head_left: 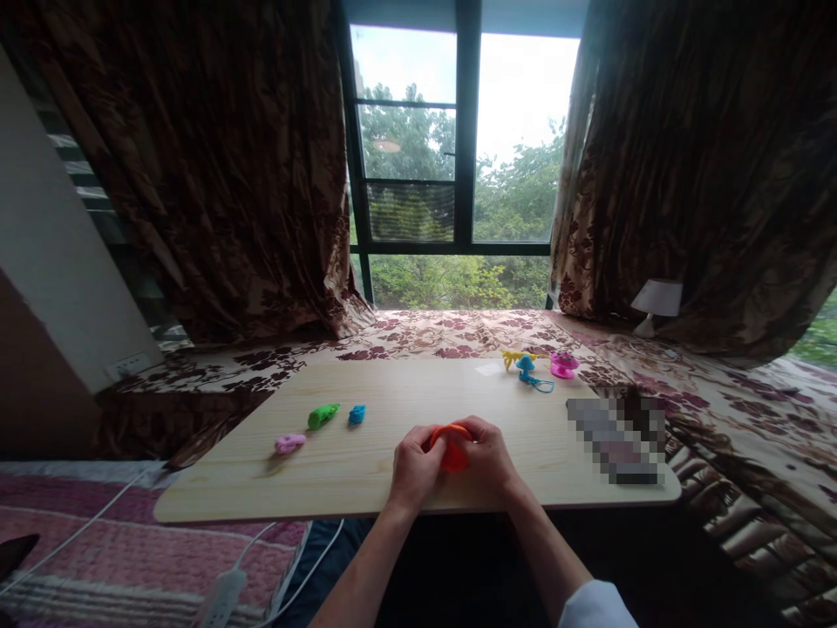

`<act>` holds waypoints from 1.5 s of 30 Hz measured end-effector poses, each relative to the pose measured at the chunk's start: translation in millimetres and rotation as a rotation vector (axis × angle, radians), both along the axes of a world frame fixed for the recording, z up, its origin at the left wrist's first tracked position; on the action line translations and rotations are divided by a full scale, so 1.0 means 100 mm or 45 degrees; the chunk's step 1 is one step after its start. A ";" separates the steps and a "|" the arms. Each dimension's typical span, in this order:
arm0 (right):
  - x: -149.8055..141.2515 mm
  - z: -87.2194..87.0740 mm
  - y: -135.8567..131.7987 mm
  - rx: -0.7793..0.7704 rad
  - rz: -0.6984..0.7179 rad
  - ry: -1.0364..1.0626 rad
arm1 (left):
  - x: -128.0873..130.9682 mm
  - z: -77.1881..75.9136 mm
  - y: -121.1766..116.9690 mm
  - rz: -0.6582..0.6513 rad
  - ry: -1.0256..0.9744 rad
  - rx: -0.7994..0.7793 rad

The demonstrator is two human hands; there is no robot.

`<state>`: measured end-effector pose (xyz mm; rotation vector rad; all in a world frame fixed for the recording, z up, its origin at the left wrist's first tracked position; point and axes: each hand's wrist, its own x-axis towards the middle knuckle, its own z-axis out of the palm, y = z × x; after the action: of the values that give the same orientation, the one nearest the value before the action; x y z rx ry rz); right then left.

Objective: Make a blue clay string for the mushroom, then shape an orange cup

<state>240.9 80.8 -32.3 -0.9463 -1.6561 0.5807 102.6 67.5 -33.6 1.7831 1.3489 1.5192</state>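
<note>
Both hands hold an orange piece (454, 455) that looks like soft modelling clay, rounded with a raised rim. My left hand (417, 462) grips its left side, the thumb pressed at the rim. On the opposite side my right hand (487, 453) pinches the rim, fingers wrapped behind it. The piece is just above or on the wooden table (366, 484); I cannot tell which. To the left lie a green lump (323, 416), a small blue lump (357, 414) and a pink lump (289, 444), apart from the hands.
At the table's back right stand a blue mushroom-shaped figure (525, 368), a pink one (563, 365) and a yellow branching piece (516, 358). A blurred-out flat object (611, 440) lies at the right edge. Beyond are a lamp (657, 301) and a window; a power strip (222, 597) is lower left.
</note>
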 end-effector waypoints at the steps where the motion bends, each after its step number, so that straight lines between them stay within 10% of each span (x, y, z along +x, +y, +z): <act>1: 0.00 0.00 0.00 0.003 0.004 -0.005 | 0.00 0.00 0.00 0.005 0.004 0.002; 45: -0.02 -0.04 0.05 0.024 -0.081 0.111 | 0.00 -0.03 0.02 0.079 0.081 -0.033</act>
<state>238.6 85.6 -36.6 -0.9438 -1.5458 0.5552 103.1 69.4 -37.0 1.8033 1.4604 1.4814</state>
